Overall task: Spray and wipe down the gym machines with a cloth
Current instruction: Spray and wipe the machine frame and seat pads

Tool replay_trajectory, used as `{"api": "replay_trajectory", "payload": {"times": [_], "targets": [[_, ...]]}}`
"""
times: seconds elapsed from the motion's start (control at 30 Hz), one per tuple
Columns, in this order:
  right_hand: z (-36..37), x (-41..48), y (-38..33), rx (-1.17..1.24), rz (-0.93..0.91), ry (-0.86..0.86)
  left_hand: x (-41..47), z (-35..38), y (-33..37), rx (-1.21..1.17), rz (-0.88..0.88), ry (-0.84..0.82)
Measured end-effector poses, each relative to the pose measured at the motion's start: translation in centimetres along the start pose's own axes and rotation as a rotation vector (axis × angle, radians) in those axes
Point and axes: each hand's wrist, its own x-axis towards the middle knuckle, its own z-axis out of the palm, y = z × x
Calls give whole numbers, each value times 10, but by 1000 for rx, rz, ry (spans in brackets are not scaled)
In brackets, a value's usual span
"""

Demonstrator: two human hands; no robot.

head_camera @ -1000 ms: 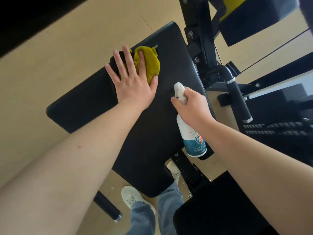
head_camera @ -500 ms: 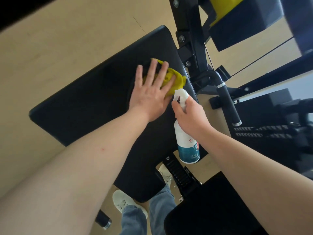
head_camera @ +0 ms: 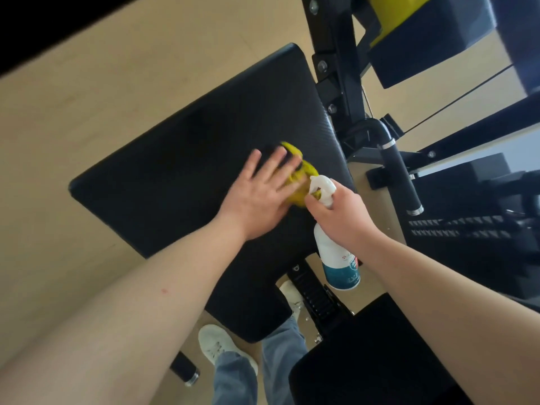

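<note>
Yellow cloth (head_camera: 301, 176) lies bunched on the black pad (head_camera: 175, 171), near its right edge. The left hand (head_camera: 257, 197) presses on it, fingers straight and spread, blurred. The right hand (head_camera: 342, 217) is curled round the neck of the white bottle (head_camera: 336, 258), whose nozzle sits just beside the cloth and whose teal base hangs past the pad's edge. A black frame (head_camera: 336, 68) stands right of the pad. Below, white shoes (head_camera: 216, 343) stand on the tan floor (head_camera: 117, 83).
</note>
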Motion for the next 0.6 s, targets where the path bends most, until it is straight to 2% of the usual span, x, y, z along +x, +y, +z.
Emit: {"api": "replay_trajectory", "payload": {"times": [0.17,0.3,0.43,0.6], "targets": [[24,-3,-26,21,-14,-11,13,-26,-67,79,-490,54],[46,-11,-44,-38,-59,-62,13,-36,-91,-42,-766,72],[51,-9,-58,-38,-26,-152,-21,-20,-74,-55,-735,129],[47,-12,-62,-62,-62,-204,-76,6,-13,-105,-671,51]]}}
